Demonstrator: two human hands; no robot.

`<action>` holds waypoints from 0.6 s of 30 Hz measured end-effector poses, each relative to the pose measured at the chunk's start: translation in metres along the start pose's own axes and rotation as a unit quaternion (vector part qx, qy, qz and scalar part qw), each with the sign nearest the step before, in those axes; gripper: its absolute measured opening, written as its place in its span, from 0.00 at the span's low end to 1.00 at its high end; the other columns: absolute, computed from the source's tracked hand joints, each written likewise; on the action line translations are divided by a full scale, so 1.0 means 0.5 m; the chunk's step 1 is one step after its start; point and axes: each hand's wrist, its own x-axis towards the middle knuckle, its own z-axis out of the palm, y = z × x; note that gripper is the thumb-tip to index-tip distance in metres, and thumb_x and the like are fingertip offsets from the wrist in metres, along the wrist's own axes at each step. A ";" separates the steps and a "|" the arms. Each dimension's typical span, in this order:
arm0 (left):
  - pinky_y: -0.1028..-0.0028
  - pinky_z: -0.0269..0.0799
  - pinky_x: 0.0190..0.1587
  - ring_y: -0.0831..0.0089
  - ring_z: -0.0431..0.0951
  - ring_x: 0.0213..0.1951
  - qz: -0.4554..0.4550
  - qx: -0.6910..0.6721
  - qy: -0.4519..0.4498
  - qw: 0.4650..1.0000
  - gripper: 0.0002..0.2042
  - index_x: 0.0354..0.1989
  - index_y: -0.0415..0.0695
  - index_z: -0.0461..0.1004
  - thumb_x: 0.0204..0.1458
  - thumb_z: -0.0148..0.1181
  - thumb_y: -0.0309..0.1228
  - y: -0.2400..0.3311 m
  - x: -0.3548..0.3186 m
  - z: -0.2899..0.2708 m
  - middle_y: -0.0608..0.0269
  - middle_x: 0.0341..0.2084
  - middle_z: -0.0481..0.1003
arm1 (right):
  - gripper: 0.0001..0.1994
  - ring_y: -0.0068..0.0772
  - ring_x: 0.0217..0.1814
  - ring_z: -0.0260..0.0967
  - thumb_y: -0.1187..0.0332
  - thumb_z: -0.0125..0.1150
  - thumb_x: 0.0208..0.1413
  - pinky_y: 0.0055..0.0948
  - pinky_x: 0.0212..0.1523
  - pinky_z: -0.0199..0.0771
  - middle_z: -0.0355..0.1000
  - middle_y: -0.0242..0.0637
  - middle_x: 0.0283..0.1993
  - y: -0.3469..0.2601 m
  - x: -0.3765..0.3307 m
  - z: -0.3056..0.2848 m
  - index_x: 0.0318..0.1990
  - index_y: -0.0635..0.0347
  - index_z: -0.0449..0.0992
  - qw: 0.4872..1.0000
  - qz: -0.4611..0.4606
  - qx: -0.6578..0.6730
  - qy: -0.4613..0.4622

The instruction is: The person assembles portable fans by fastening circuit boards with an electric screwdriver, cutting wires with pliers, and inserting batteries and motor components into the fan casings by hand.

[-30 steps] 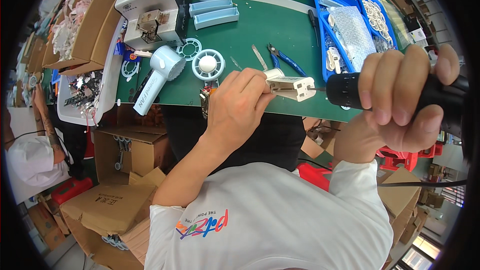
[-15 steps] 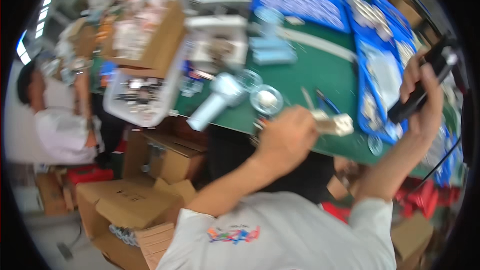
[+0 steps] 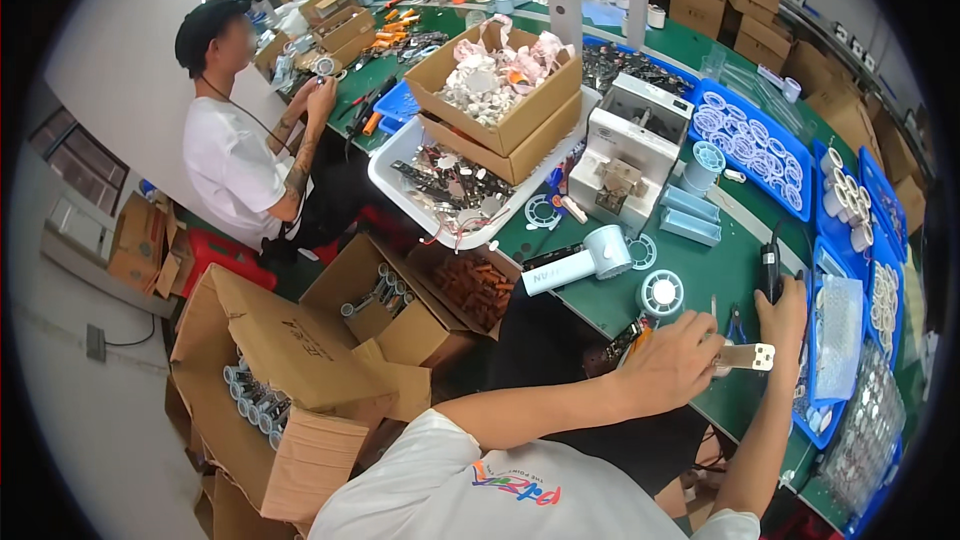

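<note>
My left hand (image 3: pixel 672 365) is closed around a pale, narrow plastic housing (image 3: pixel 748 357), whose end sticks out past the fingers to the right. Beside that wrist, an orange cylinder with dark parts (image 3: pixel 628 340) shows partly; whether it joins the housing, I cannot tell. My right hand (image 3: pixel 782 312) grips the lower end of a black corded electric screwdriver (image 3: pixel 769 268) over the table's right part. Close to the left hand are a round white fan head (image 3: pixel 662 292) and small blue-handled pliers (image 3: pixel 736 322). A light-blue handheld fan casing (image 3: pixel 580 260) lies further left.
Blue trays (image 3: pixel 757 145) of rings and small parts line the table's far and right sides. A white machine (image 3: pixel 632 155) stands beside a white tub (image 3: pixel 385 175) bearing cardboard boxes. Open cartons (image 3: pixel 270 380) stand at lower left. A co-worker (image 3: pixel 228 155) sits at far left.
My right hand has come down from its raised place at the right with the screwdriver. The left hand keeps hold of the housing. The whole view has swung leftward and sharpened.
</note>
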 end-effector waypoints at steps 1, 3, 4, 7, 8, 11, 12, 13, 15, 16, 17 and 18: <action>0.66 0.74 0.40 0.60 0.76 0.39 0.002 -0.001 -0.007 1.000 0.12 0.46 0.42 0.74 0.54 0.66 0.25 -0.007 -0.001 0.005 0.57 0.42 0.74 | 0.20 0.38 0.42 0.72 0.67 0.68 0.58 0.37 0.45 0.75 0.75 0.42 0.47 -0.034 -0.002 -0.031 0.55 0.65 0.77 0.999 0.012 0.051 -0.003; 0.66 0.74 0.41 0.60 0.76 0.39 0.008 -0.002 -0.023 1.000 0.11 0.46 0.42 0.75 0.54 0.65 0.26 -0.012 -0.004 0.011 0.57 0.42 0.74 | 0.18 0.38 0.46 0.71 0.68 0.68 0.58 0.37 0.48 0.74 0.76 0.42 0.51 -0.104 -0.012 -0.103 0.54 0.65 0.78 0.987 0.038 0.154 -0.010; 0.66 0.74 0.41 0.60 0.76 0.39 0.004 -0.003 -0.024 1.000 0.11 0.46 0.42 0.75 0.54 0.65 0.26 -0.011 -0.008 0.010 0.57 0.42 0.74 | 0.18 0.38 0.47 0.71 0.69 0.68 0.58 0.36 0.47 0.74 0.76 0.42 0.53 -0.138 -0.023 -0.145 0.54 0.64 0.79 0.969 0.009 0.245 -0.034; 0.65 0.74 0.42 0.59 0.76 0.39 0.002 0.025 -0.035 0.999 0.11 0.45 0.42 0.75 0.55 0.65 0.26 -0.010 -0.005 0.005 0.57 0.42 0.75 | 0.17 0.38 0.46 0.72 0.72 0.68 0.55 0.35 0.45 0.73 0.77 0.40 0.55 -0.244 -0.070 -0.252 0.54 0.63 0.79 0.935 -0.073 0.312 -0.148; 0.65 0.74 0.42 0.59 0.76 0.39 0.005 0.031 -0.040 0.999 0.10 0.45 0.42 0.75 0.55 0.64 0.27 -0.008 -0.001 0.008 0.57 0.42 0.75 | 0.18 0.38 0.45 0.72 0.74 0.69 0.54 0.33 0.44 0.73 0.78 0.39 0.54 -0.256 -0.081 -0.271 0.53 0.62 0.79 0.920 -0.128 0.287 -0.234; 0.65 0.75 0.43 0.57 0.77 0.39 0.009 0.024 -0.055 0.998 0.10 0.45 0.42 0.75 0.56 0.64 0.28 -0.003 0.007 0.012 0.57 0.41 0.76 | 0.18 0.37 0.44 0.72 0.73 0.70 0.52 0.32 0.45 0.73 0.79 0.38 0.52 -0.229 -0.101 -0.254 0.52 0.62 0.80 0.944 -0.135 0.234 -0.187; 0.65 0.75 0.44 0.56 0.78 0.41 0.019 0.037 -0.061 0.997 0.11 0.47 0.42 0.75 0.56 0.65 0.29 -0.009 0.011 0.001 0.56 0.42 0.77 | 0.18 0.36 0.43 0.72 0.73 0.70 0.51 0.32 0.45 0.73 0.79 0.38 0.50 -0.215 -0.112 -0.244 0.51 0.62 0.80 0.955 -0.137 0.205 -0.167; 0.64 0.76 0.46 0.56 0.79 0.43 0.033 0.035 -0.069 0.996 0.13 0.49 0.41 0.76 0.57 0.65 0.30 -0.005 0.018 -0.003 0.55 0.44 0.78 | 0.19 0.36 0.42 0.72 0.73 0.71 0.49 0.31 0.45 0.73 0.80 0.37 0.49 -0.195 -0.129 -0.252 0.51 0.61 0.80 0.967 -0.129 0.165 -0.148; 0.63 0.77 0.52 0.54 0.80 0.49 0.042 -0.057 -0.028 0.997 0.21 0.56 0.40 0.75 0.56 0.68 0.32 -0.003 0.030 -0.014 0.54 0.50 0.79 | 0.17 0.36 0.40 0.73 0.75 0.72 0.47 0.30 0.46 0.74 0.80 0.37 0.46 -0.186 -0.141 -0.260 0.47 0.63 0.80 0.961 -0.043 0.255 -0.097; 0.63 0.76 0.59 0.56 0.80 0.56 0.005 -0.083 -0.046 0.995 0.30 0.65 0.41 0.73 0.53 0.73 0.33 0.004 0.036 -0.029 0.55 0.56 0.79 | 0.18 0.35 0.42 0.75 0.78 0.71 0.49 0.29 0.47 0.74 0.80 0.40 0.46 -0.186 -0.145 -0.267 0.49 0.64 0.79 0.949 -0.006 0.305 -0.086; 0.64 0.76 0.57 0.56 0.80 0.54 -0.016 -0.119 -0.032 0.992 0.34 0.68 0.41 0.70 0.50 0.75 0.31 0.009 0.039 -0.042 0.53 0.55 0.79 | 0.19 0.35 0.42 0.76 0.80 0.70 0.49 0.29 0.47 0.75 0.80 0.41 0.46 -0.179 -0.156 -0.266 0.50 0.64 0.78 0.916 0.041 0.394 -0.069; 0.64 0.77 0.56 0.56 0.81 0.52 -0.036 -0.152 -0.021 0.987 0.39 0.71 0.41 0.68 0.48 0.77 0.30 0.013 0.045 -0.053 0.51 0.55 0.79 | 0.20 0.34 0.42 0.77 0.82 0.70 0.50 0.28 0.47 0.75 0.80 0.42 0.46 -0.172 -0.167 -0.265 0.52 0.64 0.77 0.872 0.084 0.480 -0.041</action>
